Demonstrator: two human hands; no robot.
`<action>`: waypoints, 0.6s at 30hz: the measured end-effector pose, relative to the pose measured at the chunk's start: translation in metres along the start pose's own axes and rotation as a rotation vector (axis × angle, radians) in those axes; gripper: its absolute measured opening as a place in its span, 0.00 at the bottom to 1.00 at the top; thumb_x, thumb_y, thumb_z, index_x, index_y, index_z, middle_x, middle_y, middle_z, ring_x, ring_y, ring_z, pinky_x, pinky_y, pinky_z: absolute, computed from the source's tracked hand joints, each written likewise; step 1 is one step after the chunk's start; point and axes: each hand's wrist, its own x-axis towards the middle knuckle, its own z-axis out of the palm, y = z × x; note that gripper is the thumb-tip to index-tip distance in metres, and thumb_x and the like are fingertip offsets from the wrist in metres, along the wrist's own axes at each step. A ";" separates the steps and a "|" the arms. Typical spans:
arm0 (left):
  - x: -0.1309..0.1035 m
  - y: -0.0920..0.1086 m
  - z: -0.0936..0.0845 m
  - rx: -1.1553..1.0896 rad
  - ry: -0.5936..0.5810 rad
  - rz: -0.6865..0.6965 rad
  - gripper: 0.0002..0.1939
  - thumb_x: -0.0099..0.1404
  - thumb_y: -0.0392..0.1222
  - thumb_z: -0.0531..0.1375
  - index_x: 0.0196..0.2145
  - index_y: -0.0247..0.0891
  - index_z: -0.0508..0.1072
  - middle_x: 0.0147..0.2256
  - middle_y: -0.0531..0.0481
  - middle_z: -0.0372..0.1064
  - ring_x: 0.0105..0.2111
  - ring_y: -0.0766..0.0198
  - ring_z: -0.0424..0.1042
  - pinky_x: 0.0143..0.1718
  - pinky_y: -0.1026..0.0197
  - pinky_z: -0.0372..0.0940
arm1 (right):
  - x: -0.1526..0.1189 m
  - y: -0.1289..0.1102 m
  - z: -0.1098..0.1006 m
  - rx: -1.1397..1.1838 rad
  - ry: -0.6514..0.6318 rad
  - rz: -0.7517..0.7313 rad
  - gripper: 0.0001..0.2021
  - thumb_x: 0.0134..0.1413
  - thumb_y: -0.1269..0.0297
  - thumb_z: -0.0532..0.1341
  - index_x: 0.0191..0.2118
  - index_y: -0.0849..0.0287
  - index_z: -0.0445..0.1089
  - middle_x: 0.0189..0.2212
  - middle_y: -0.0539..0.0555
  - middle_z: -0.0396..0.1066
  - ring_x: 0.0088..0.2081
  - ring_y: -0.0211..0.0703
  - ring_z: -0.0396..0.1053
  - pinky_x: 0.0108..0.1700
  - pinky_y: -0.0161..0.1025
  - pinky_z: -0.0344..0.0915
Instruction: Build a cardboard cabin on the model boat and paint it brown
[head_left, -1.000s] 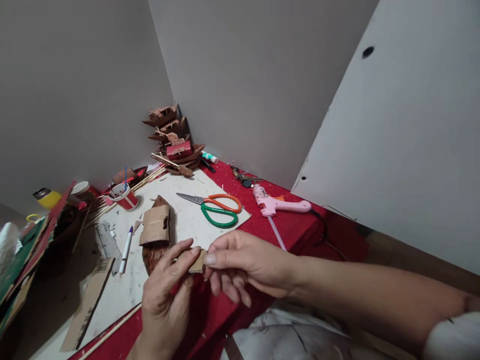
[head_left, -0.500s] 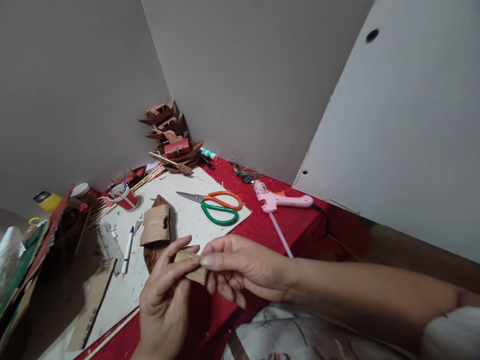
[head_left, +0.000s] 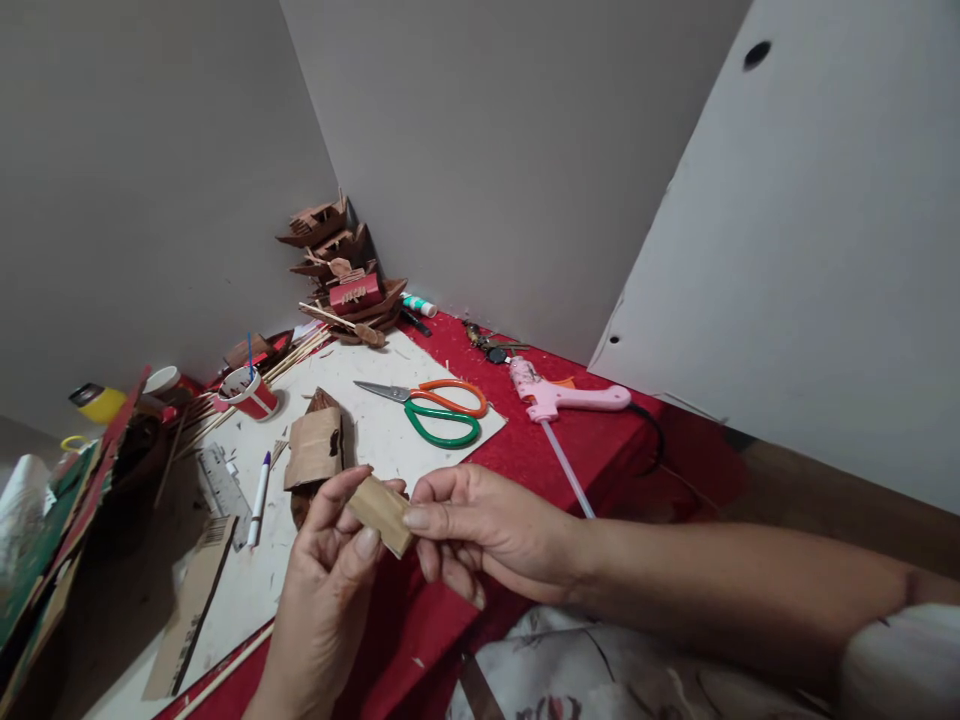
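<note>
A small tan cardboard piece (head_left: 381, 513) is held between both hands above the table's near edge. My left hand (head_left: 328, 572) grips its left end, thumb below and fingers behind. My right hand (head_left: 480, 520) pinches its right end between thumb and forefinger. Just beyond my left hand lies a small brown boat with a curved cardboard cover (head_left: 313, 448) over it; its near end is partly hidden by the hand. Scissors (head_left: 442, 412) with one orange and one green handle lie past my right hand.
A pink glue gun (head_left: 566, 396) rests on the red cloth (head_left: 517, 455). Model boats (head_left: 356, 295) are stacked in the corner. A paper cup (head_left: 256, 394), marker (head_left: 259, 498), ruler (head_left: 221, 480) and cardboard strip (head_left: 191, 610) are at the left on a white board (head_left: 382, 365).
My left fingers have shifted off the front of the cardboard piece, with the thumb now against its lower edge. More of its face shows. My right hand keeps its pinch.
</note>
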 end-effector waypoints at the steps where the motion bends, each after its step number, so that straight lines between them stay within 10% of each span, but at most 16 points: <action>1: -0.001 0.000 0.001 -0.010 -0.001 -0.006 0.21 0.53 0.41 0.69 0.45 0.44 0.73 0.39 0.47 0.76 0.39 0.62 0.75 0.43 0.62 0.67 | 0.000 0.000 0.000 -0.037 -0.004 0.017 0.20 0.41 0.51 0.70 0.28 0.62 0.65 0.18 0.48 0.72 0.13 0.29 0.64 0.13 0.25 0.61; 4: -0.002 0.000 0.003 -0.010 -0.038 0.003 0.19 0.54 0.41 0.68 0.44 0.42 0.72 0.38 0.48 0.75 0.36 0.64 0.74 0.40 0.64 0.67 | -0.005 0.000 -0.003 -0.264 0.044 -0.012 0.21 0.45 0.47 0.67 0.27 0.63 0.66 0.18 0.48 0.70 0.14 0.29 0.63 0.15 0.26 0.60; 8: 0.000 -0.004 0.000 0.036 -0.026 0.024 0.17 0.57 0.40 0.66 0.45 0.41 0.70 0.37 0.47 0.74 0.35 0.64 0.74 0.40 0.63 0.67 | -0.016 0.000 -0.009 -0.769 0.236 -0.487 0.15 0.50 0.55 0.66 0.31 0.64 0.71 0.21 0.50 0.69 0.20 0.30 0.63 0.22 0.28 0.61; 13: 0.003 -0.009 0.000 0.078 -0.013 -0.008 0.18 0.56 0.41 0.68 0.44 0.40 0.70 0.36 0.46 0.75 0.34 0.63 0.74 0.36 0.63 0.67 | -0.022 -0.003 -0.016 -1.296 0.070 -1.042 0.07 0.57 0.67 0.63 0.37 0.66 0.73 0.26 0.55 0.73 0.28 0.36 0.68 0.32 0.32 0.65; 18: 0.004 -0.012 -0.002 0.110 -0.032 -0.030 0.18 0.56 0.41 0.67 0.43 0.38 0.70 0.36 0.45 0.75 0.34 0.62 0.74 0.38 0.60 0.68 | -0.020 -0.004 -0.018 -1.502 0.065 -1.164 0.06 0.61 0.71 0.57 0.38 0.65 0.71 0.26 0.56 0.74 0.28 0.37 0.69 0.31 0.33 0.65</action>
